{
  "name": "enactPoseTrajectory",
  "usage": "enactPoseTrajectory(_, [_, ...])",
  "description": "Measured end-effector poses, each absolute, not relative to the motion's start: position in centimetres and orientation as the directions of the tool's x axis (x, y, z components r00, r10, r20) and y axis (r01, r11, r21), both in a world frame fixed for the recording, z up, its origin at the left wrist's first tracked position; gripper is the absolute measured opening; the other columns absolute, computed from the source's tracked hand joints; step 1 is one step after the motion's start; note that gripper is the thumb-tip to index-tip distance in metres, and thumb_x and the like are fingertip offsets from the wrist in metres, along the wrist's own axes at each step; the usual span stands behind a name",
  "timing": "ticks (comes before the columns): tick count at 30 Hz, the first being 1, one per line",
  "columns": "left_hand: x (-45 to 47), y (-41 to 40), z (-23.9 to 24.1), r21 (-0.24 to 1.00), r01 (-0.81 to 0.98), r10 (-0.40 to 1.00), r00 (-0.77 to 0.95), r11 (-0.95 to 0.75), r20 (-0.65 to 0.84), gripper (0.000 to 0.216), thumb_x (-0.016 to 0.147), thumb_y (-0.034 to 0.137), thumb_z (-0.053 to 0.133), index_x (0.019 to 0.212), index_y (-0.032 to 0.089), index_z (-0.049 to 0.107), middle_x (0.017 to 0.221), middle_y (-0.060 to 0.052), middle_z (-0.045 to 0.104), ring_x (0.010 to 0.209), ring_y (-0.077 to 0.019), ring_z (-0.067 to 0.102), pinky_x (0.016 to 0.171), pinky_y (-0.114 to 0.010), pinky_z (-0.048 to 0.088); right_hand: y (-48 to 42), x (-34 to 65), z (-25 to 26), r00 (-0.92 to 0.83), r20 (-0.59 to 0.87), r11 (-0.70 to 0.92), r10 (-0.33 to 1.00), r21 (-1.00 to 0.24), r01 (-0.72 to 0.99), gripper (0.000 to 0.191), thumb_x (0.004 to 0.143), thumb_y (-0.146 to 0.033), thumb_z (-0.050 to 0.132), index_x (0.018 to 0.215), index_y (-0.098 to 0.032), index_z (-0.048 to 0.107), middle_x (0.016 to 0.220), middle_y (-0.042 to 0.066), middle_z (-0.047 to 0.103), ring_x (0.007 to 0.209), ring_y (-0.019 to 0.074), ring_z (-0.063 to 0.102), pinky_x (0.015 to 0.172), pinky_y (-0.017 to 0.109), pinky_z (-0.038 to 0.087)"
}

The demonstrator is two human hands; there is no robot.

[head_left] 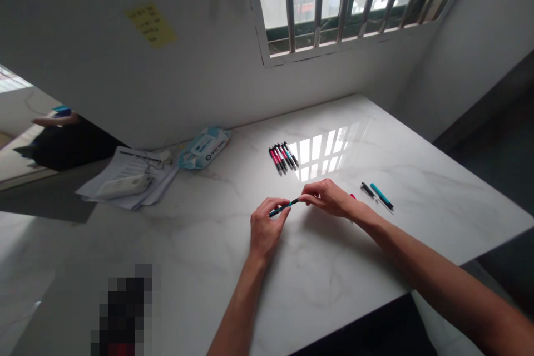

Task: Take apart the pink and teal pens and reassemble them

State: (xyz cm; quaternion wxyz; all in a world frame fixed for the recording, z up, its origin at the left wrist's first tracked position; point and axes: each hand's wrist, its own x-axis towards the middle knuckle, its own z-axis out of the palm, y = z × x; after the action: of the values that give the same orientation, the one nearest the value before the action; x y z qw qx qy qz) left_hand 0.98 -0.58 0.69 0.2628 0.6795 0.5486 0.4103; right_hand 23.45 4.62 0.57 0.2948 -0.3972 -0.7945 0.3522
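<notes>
Both hands hold one teal and black pen [283,207] just above the white marble table [342,267]. My left hand [267,229] pinches its lower left end. My right hand [327,197] pinches its upper right end with the fingertips. A bit of red [353,196] shows behind my right wrist. Several red, teal and black pens [283,157] lie side by side in a row farther back. To the right lie a teal pen piece [381,196] and a short black pen piece [367,189].
A wet-wipes pack [204,147] lies at the back left by the wall. Papers with a white device [127,181] sit further left. A yellow note [151,24] is stuck on the wall. A barred window [334,0] is behind. The table edge runs along the right.
</notes>
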Motion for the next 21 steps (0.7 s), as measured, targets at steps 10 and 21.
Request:
enactPoseTrajectory(10, [0.80, -0.62, 0.44, 0.754, 0.601, 0.963, 0.109, -0.263, 0.248, 0.010, 0.093, 0.027, 0.070, 0.100, 0.026, 0.077, 0.099, -0.001, 0.078, 0.087, -0.0174, 0.072, 0.079, -0.029, 0.057, 4.98, 23.67, -0.06, -0.510, 0.314, 0.528, 0.801, -0.773, 0.353, 0.007, 0.097, -0.027, 0.072, 0.098, -0.021, 0.074, 0.081, 0.000, 0.070, 0.070, 0.0127, 0.060, 0.067, 0.023, 0.043])
enactPoseTrajectory(21, [0.63, -0.87, 0.33, 0.668, 0.711, 0.969, 0.072, -0.217, 0.237, 0.012, 0.093, 0.030, 0.074, 0.102, 0.029, 0.081, 0.102, 0.000, 0.083, 0.087, -0.0201, 0.076, 0.086, -0.034, 0.057, 5.07, 23.77, 0.05, -0.542, 0.296, 0.542, 0.786, -0.751, 0.376, 0.020, 0.099, -0.040, 0.070, 0.100, -0.020, 0.072, 0.092, 0.004, 0.071, 0.075, 0.0145, 0.060, 0.069, 0.026, 0.044])
